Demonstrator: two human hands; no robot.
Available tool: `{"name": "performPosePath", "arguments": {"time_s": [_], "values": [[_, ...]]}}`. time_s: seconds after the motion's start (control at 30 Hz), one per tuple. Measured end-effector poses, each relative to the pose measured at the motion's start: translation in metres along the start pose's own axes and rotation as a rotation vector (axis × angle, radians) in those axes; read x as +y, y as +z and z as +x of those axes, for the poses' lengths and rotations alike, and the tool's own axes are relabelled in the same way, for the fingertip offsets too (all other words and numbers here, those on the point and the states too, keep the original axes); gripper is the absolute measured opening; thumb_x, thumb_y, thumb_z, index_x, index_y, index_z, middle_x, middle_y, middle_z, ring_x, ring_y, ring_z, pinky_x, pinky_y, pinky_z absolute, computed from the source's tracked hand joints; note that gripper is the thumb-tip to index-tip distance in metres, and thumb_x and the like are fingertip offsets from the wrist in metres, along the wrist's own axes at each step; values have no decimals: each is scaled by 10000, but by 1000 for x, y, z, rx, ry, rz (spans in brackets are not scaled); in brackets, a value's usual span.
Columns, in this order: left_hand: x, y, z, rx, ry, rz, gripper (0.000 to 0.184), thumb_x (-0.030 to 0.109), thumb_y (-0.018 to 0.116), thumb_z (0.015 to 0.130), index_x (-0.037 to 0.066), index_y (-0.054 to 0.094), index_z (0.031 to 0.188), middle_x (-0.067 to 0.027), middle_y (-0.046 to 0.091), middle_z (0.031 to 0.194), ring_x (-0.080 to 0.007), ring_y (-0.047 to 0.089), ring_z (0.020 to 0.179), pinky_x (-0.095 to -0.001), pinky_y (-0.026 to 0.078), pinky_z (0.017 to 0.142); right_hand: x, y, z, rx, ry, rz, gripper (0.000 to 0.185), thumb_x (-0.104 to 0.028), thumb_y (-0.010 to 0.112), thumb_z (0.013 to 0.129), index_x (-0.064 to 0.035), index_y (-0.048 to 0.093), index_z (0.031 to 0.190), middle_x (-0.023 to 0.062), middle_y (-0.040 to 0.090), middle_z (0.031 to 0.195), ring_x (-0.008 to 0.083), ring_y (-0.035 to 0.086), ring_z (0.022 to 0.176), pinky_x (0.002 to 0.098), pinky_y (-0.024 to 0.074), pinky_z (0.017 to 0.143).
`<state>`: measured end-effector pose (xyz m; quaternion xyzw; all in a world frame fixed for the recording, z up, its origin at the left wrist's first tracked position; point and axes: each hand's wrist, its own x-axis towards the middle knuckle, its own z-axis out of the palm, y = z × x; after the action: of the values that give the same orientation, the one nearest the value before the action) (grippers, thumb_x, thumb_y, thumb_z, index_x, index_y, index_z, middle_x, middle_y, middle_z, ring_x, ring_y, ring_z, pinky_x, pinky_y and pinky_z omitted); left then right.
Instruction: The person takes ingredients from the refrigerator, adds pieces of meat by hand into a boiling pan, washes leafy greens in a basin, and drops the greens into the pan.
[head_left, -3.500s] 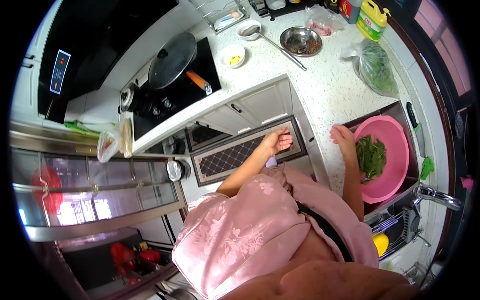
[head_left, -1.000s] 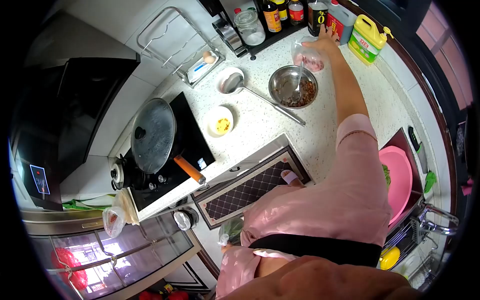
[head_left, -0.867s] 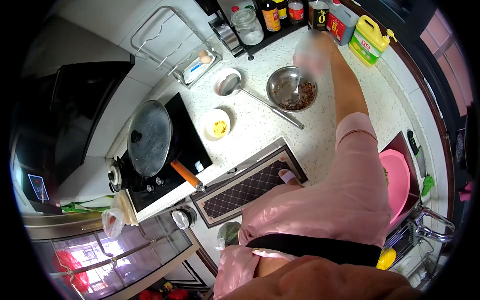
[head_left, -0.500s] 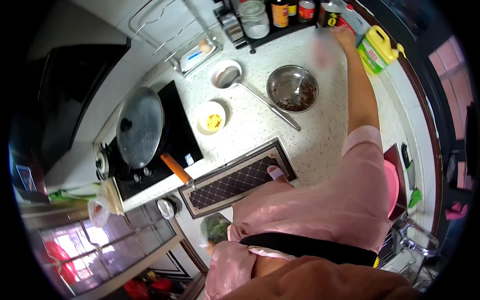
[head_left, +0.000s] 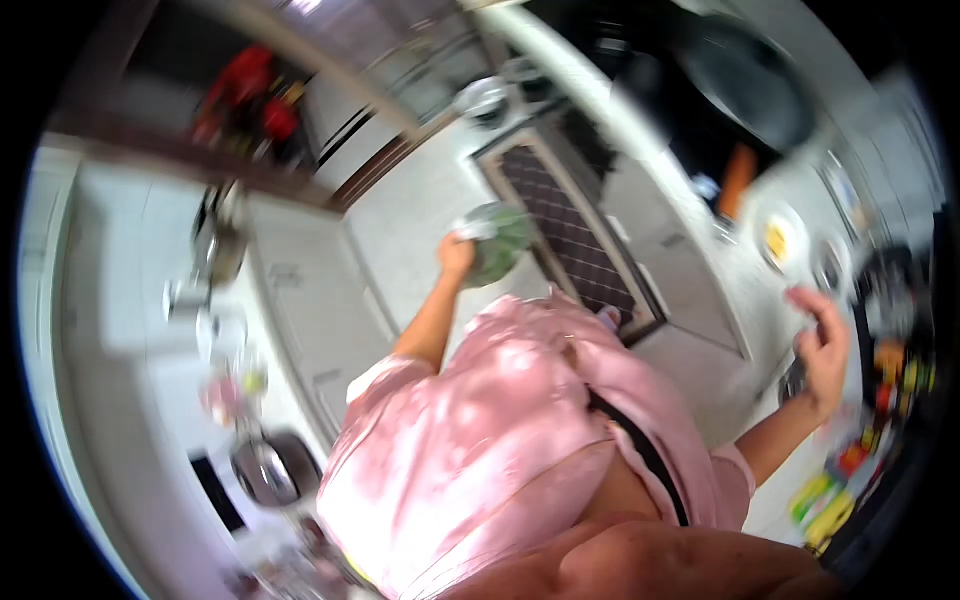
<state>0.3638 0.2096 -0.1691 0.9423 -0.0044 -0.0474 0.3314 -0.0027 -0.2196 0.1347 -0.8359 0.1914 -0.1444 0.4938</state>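
Note:
A clear plastic bag of green leafy vegetables hangs from my left hand, whose fingers are closed around its gathered top. The bag is held out over the floor, beside the dark checked mat. My right hand is raised above the counter with nothing in it; its fingers are apart and partly bent. Nearest to it are a steel bowl, largely covered by the hand, and a white bowl with yellow contents.
A lidded pan with an orange handle sits on the black stove. Blurred bottles and a yellow jug stand at the right. Along the left, another counter carries a shiny metal container. A foot shows at the mat's edge.
The view has swung round toward the floor and the opposite counter. My right hand has drawn back from beside the bottles. My left hand has brought the bag of greens out into fuller view.

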Motion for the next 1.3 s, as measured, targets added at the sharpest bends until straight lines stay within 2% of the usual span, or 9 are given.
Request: {"name": "performPosePath", "arguments": {"time_s": [0.07,0.2,0.37,0.6,0.77,0.9,1.0,1.1,1.3], "values": [[-7,-22,0,41,82,-27,220,217,524,755,58,650,842,-203,626,842,-401,583,831,-440,462,723,-26,84,48,-416,-93,80,441,-194,656,710,43,577,1073,126,621,1035,218,571,995,326,405,901],[-50,-52,9,103,166,-170,166,166,540,748,92,650,849,-161,617,896,-365,566,875,-434,451,763,-39,277,118,-718,11,171,300,-57,611,794,27,574,1080,118,631,982,166,592,920,272,453,807],[-78,-118,17,178,91,-184,118,132,556,712,96,629,798,-121,593,796,-342,560,811,-432,443,717,-95,458,163,-1020,-324,-121,366,-140,648,773,18,558,1090,160,609,998,256,598,914,302,457,804],[-115,-196,44,377,4,-92,121,114,549,675,97,625,767,-77,573,781,-311,538,819,-432,386,715,-141,609,198,-1025,-720,-155,641,-112,684,707,14,393,1264,246,417,1275,393,397,1195,369,343,990],[-139,-233,100,580,51,-47,81,82,581,634,69,590,714,-97,544,698,-324,523,719,-416,400,626,-152,706,240,-1089,-830,-48,676,-136,713,678,30,392,1250,241,442,1233,397,420,1154,382,353,970],[-153,-253,163,605,56,-54,89,77,593,615,69,587,703,-100,535,682,-323,523,705,-414,395,614,-190,766,280,-1092,-871,-39,572,-152,758,622,-12,487,1106,189,525,1051,405,476,984,444,406,823],[-162,-269,223,596,53,-9,119,99,618,598,82,593,714,-90,535,692,-319,528,728,-408,399,630,-212,821,325,-940,-1195,-26,340,-217,710,652,-54,582,921,156,532,915,371,494,842,431,413,720],[-166,-287,267,415,-53,-74,149,115,566,620,108,615,760,-56,554,808,-277,520,883,-415,350,770,-239,869,376,-1129,-1196,-426,271,-236,657,682,-48,584,862,153,552,864,356,507,829,421,412,723],[-192,-312,336,570,-73,-125,198,111,611,622,115,625,819,-84,550,770,-320,526,839,-422,390,729,-259,961,447,-1308,-1312,-251,202,-213,616,713,-44,573,817,153,565,844,343,529,832,417,423,706]]}}
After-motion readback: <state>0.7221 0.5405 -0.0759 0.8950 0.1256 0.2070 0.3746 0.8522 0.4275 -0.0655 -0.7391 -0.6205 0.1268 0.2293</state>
